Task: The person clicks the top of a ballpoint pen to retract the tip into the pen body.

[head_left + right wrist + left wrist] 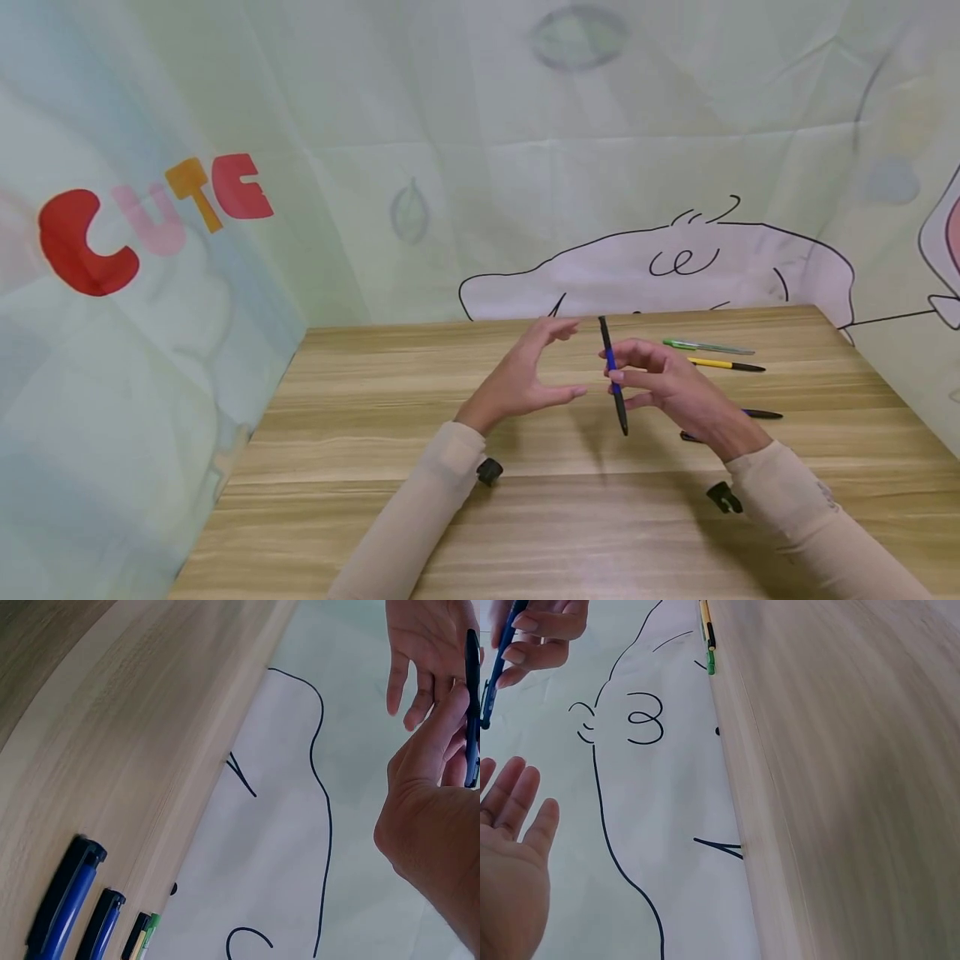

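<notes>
The right hand [671, 385] pinches a blue pen [610, 358] between thumb and fingers, holding it over the table [360, 450], nearly upright with its top leaning slightly left in the head view. The pen is slim, blue along the middle and black at its 2 ends; the left wrist view shows a clip near 1 end. The left hand [521, 373] holds nothing, its thumb and fingers spread wide, near the pen but apart from it. Beyond the right hand, 4 more pens lie on the table: a clear pen with a green end [681, 343], a yellow pen with a black end [723, 364] just beside it, and 2 blue-and-black pens [67, 900], partly hidden behind the right wrist in the head view. Both arms wear beige sleeves [420, 508]. Around the table hangs a pale printed cloth [465, 92], with "CUTE" in coloured letters on the left.
</notes>
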A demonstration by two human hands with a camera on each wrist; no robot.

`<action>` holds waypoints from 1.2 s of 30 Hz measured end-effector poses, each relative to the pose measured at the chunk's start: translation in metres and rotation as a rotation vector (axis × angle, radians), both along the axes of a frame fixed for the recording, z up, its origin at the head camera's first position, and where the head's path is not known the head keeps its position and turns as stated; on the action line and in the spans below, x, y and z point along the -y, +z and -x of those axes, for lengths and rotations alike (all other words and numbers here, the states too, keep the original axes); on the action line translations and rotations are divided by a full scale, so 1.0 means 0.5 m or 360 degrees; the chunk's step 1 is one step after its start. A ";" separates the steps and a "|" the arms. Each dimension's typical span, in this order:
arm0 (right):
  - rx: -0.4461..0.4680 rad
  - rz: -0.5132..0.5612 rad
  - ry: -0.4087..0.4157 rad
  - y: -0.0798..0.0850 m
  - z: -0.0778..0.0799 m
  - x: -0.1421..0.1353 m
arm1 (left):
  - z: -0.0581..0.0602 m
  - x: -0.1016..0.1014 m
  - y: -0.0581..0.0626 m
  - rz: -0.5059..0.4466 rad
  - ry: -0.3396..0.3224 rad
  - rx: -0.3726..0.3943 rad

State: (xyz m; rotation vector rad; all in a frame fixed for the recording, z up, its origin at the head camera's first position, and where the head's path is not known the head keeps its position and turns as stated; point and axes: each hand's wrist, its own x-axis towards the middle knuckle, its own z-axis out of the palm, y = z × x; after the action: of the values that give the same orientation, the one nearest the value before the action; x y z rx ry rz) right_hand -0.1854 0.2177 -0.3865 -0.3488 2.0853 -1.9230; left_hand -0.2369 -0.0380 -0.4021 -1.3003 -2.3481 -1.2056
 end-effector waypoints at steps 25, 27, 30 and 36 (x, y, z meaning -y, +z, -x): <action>-0.0036 -0.0159 -0.0087 -0.002 0.003 -0.059 | -0.010 0.081 -0.007 -0.0009 0.0063 0.0010; -0.0062 -0.0181 -0.0067 -0.004 0.004 -0.066 | -0.011 0.090 -0.008 0.0000 0.0081 0.0008; -0.0120 -0.0230 -0.0027 -0.006 0.005 -0.077 | -0.013 0.103 -0.009 0.0001 0.0096 0.0002; -0.0157 -0.0334 -0.0009 -0.004 0.005 -0.099 | -0.016 0.127 -0.011 0.0009 0.0136 0.0000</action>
State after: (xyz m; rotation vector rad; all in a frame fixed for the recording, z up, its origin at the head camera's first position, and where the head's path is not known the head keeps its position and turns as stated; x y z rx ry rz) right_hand -0.1879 0.2670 -0.3884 -0.3979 2.3275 -1.7005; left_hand -0.2291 -0.1015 -0.4077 -1.1883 -2.3827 -1.1745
